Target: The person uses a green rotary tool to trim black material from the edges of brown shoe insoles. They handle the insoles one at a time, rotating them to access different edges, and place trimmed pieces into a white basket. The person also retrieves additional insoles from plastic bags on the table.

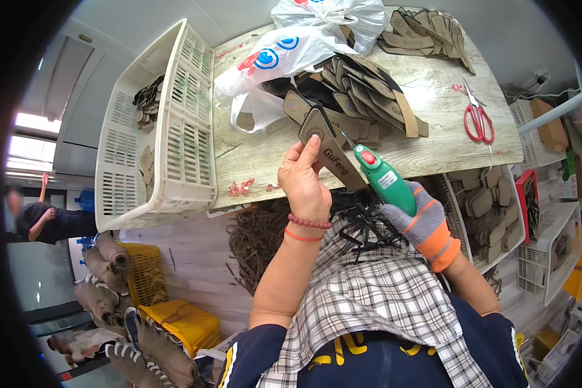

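My left hand (305, 182) pinches a brown shoe tongue (331, 147) with dark printing, thumb on its face, tilted above the table's near edge. In a grey and orange glove, my right hand (427, 223) is closed around a green handheld power tool (389, 184) with a red button. The tool's thin tip points up and left, close to the tongue's right edge; I cannot tell whether they touch. Just beyond lies a heap of similar brown tongues (368, 97). Black trimmed strips (368, 226) lie on the checked apron (375, 310) over my lap.
A white crate (191, 116) with some tongues stands on the table's left. White plastic bags (265, 64), red-handled scissors (478, 123) and another tongue pile (427, 33) lie farther back. Brown scraps (258, 239), yellow crates (145, 271) and boots (152, 349) are below. Another person (35, 216) is at far left.
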{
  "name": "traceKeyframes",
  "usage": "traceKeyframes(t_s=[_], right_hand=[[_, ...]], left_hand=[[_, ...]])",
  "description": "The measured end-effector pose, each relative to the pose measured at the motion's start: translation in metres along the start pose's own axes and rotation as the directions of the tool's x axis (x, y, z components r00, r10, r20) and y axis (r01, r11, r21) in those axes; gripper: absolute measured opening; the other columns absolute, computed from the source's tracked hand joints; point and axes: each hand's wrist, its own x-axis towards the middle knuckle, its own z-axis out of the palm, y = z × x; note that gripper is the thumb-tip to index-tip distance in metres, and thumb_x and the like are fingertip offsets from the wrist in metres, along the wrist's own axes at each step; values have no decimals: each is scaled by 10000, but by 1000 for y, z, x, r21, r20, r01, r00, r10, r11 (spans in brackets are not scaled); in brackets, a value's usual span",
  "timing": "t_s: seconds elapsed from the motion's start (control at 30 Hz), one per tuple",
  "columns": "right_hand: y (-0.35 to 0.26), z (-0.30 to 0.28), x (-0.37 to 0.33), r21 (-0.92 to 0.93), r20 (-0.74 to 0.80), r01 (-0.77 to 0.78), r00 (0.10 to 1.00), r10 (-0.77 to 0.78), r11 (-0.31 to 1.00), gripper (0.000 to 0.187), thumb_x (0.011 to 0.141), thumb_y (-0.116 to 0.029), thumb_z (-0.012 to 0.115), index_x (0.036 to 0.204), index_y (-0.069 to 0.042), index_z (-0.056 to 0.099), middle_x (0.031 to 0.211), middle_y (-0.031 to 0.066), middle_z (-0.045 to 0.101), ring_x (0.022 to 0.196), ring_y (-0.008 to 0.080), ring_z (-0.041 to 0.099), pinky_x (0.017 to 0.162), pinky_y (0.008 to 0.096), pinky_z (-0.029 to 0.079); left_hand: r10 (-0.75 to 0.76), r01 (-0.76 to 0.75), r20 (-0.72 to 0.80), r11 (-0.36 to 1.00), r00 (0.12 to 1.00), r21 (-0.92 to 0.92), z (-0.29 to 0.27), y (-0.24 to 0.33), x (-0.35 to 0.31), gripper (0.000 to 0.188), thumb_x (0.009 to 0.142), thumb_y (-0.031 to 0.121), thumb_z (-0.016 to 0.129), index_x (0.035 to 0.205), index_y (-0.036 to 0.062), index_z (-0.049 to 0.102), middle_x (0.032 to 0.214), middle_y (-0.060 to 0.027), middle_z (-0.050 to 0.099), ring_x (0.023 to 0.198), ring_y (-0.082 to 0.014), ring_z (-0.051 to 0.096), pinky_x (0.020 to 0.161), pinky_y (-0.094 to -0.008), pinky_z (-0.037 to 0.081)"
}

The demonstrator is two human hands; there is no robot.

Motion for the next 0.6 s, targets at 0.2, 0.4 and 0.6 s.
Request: traceKeyframes(t_s=[0.2, 0.4, 0.6], right_hand=[[-1, 3, -1, 14, -4, 12, 1000, -12, 1000, 500, 743, -277, 739, 1104, 0, 534, 824, 119, 642, 716, 163, 623, 636, 273, 492], [1, 6, 1, 10, -18, 6, 1000, -5, 1000, 472, 742, -275, 741, 1076, -9, 540, 817, 107, 642, 702, 156, 617, 616, 275, 485], [2, 5, 3, 68, 8, -86, 996, 86, 994, 454, 746, -277, 738, 1059, -12, 541, 780, 79, 626, 649, 136, 593, 587, 271, 478]], left_hand=[[-64, 63, -17, 997, 998, -55, 5, -16, 3, 132, 778, 60, 691, 860, 32, 591, 777, -25, 636, 650, -84, 570, 614, -207, 443], [-153, 151, -10, 984, 988, -95, 0, -29, 4, 136, 774, 72, 696, 856, 48, 589, 779, -11, 632, 671, -80, 561, 650, -217, 431], [-188, 188, 13, 979, 982, -82, 2, -31, -4, 119, 806, 79, 659, 893, 35, 592, 838, -41, 639, 739, -119, 588, 706, -257, 460]])
